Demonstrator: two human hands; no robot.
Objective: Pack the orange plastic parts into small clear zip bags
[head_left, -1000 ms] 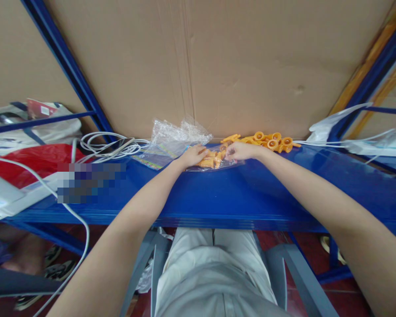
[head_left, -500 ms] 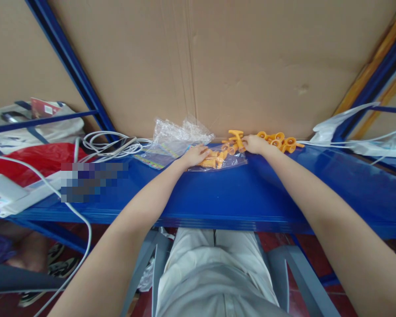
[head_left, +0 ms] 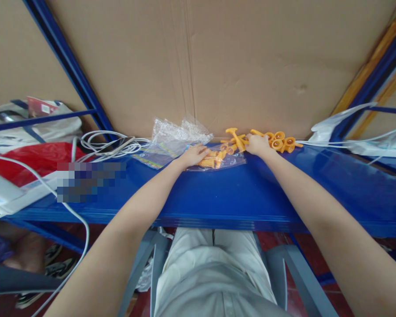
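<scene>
On the blue table [head_left: 214, 198], several yellow plastic pieces [head_left: 211, 162] lie in and on a clear bag [head_left: 235, 162]. My left hand [head_left: 195, 156] is closed at the left side of this bag, its fingertips on the bag and the yellow pieces. My right hand [head_left: 258, 144] is closed among more yellow pieces, its fingers bent over something I cannot make out. A T-shaped yellow piece [head_left: 236, 138] leans just left of it. To its right lies a pile of yellow pieces with round cups [head_left: 278, 140].
Clear plastic packets [head_left: 171, 134] lie behind my left hand. White cables [head_left: 108, 145], a red bag [head_left: 33, 160] and a white power strip [head_left: 36, 189] are at the left. Cardboard [head_left: 218, 66] stands along the back. A seated person's leg [head_left: 28, 253] shows at lower left.
My right hand has shifted slightly right, and more yellow pieces show around its fingers. The T-shaped piece has tilted a little to the left. My left hand has barely moved.
</scene>
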